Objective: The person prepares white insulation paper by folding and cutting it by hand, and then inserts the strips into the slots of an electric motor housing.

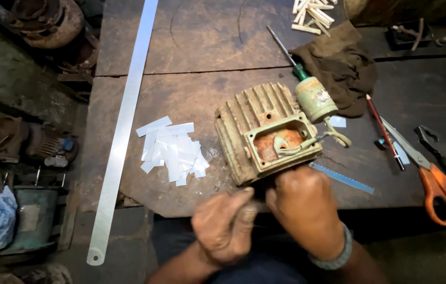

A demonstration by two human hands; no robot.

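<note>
Both hands, left hand and right hand, had fingers curled shut against the ribbed motor housing at twelve o'clock; any held object stayed hidden.

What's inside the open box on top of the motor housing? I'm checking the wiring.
In the terminal box on the motor housing: pale sleeved wires looped over a rusty orange floor. Any terminals beneath them are hidden.
</note>
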